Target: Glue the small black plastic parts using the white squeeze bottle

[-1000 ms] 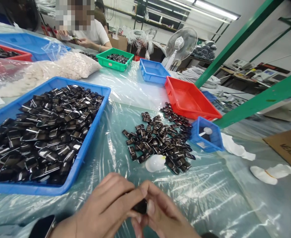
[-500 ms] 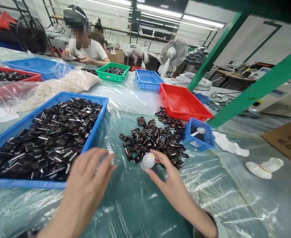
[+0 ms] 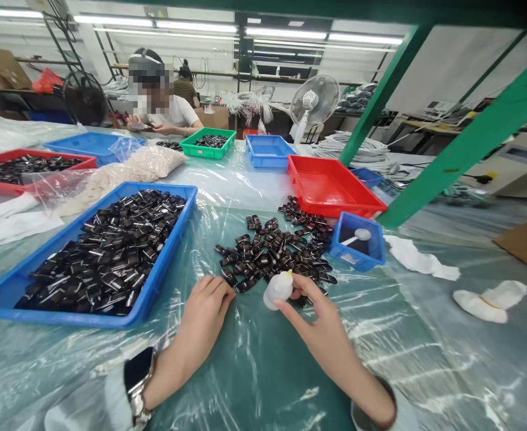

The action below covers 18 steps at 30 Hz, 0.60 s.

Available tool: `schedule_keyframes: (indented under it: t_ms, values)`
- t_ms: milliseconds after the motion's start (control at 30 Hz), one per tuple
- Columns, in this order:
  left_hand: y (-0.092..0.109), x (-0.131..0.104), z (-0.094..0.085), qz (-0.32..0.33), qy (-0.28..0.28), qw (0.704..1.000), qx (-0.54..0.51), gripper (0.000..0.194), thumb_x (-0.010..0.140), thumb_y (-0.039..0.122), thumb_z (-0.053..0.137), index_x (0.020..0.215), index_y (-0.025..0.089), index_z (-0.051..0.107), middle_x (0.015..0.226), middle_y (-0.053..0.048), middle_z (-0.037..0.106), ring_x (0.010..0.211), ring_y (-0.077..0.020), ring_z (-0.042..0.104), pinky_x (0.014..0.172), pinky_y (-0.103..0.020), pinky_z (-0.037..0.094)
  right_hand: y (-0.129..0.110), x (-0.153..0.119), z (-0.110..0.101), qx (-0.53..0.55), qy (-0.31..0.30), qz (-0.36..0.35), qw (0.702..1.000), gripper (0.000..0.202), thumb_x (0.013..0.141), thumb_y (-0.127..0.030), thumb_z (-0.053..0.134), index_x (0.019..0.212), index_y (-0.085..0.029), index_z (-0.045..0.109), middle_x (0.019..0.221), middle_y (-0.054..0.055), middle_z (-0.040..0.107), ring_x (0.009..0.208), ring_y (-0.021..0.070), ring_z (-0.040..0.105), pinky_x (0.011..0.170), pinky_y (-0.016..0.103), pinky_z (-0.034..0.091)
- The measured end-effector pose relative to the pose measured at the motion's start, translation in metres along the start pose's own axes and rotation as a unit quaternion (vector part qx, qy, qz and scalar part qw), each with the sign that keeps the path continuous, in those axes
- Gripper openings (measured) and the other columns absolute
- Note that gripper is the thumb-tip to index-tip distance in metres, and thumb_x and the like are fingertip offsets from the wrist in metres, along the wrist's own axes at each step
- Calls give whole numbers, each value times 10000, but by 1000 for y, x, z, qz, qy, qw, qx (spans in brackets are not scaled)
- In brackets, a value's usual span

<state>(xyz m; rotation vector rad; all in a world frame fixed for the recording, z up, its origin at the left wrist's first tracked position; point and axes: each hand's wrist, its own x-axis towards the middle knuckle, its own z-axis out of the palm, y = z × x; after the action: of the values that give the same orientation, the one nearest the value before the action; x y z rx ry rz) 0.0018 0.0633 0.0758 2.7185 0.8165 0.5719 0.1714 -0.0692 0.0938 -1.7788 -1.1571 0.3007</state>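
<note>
1. White and cloudy, the bottle [image 3: 276,292] leans a little at the near edge of the pile [image 3: 270,248], its yellow tip uppermost
2. The right hand [image 3: 324,314] holds it, thumb on the near side and fingers on the far side
3. The left hand [image 3: 205,308] is narrow, fingers bent and close together, fingertips at the pile's near left edge; whether they grip a piece, I cannot tell
4. A watch [image 3: 140,366] sits on the left wrist
5. Left of the pile lies the big blue tray [image 3: 159,276], heaped with similar black pieces
6. Right of the pile, touching or nearly so, is the small box [image 3: 357,261], with a white spoon [image 3: 357,237] in it
7. Beyond the pile stands the red tray [image 3: 335,188]; farther off are the green tray [image 3: 208,152], holding dark pieces, and a fan [image 3: 311,100]
8. Across the table [image 3: 263,377], a co-worker [image 3: 178,114] has both hands raised near the tabletop
</note>
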Motion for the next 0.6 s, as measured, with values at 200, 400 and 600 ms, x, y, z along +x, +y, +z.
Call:
schedule_keyframes:
  t_ms: [200, 400, 600]
  values:
    - [-7, -6, 5, 5, 25, 999, 22, 141, 943, 225, 567, 838, 139, 602, 831, -9, 611, 756, -154, 605, 707, -323, 512, 2, -5, -8, 4, 9, -5, 1000, 272, 820, -358, 613, 1056, -223, 610, 895, 54, 667, 782, 214, 588, 713, 344, 520]
    - [-20, -22, -10, -24, 65, 997, -16, 263, 999, 253, 371, 792, 170, 511, 753, -11, 546, 682, -169, 552, 638, -316, 474, 4, -8, -16, 1, 20, -5, 1000, 283, 821, -365, 608, 1061, -215, 598, 896, 59, 670, 780, 215, 602, 704, 347, 525]
    - [-22, -70, -49, -66, 69, 994, -45, 228, 997, 337, 331, 900, 210, 494, 826, -31, 583, 746, -205, 595, 647, -305, 503, 10, -8, -24, -9, 23, -5, 1000, 296, 839, -368, 585, 1085, -205, 571, 916, 61, 666, 790, 207, 604, 718, 338, 522]
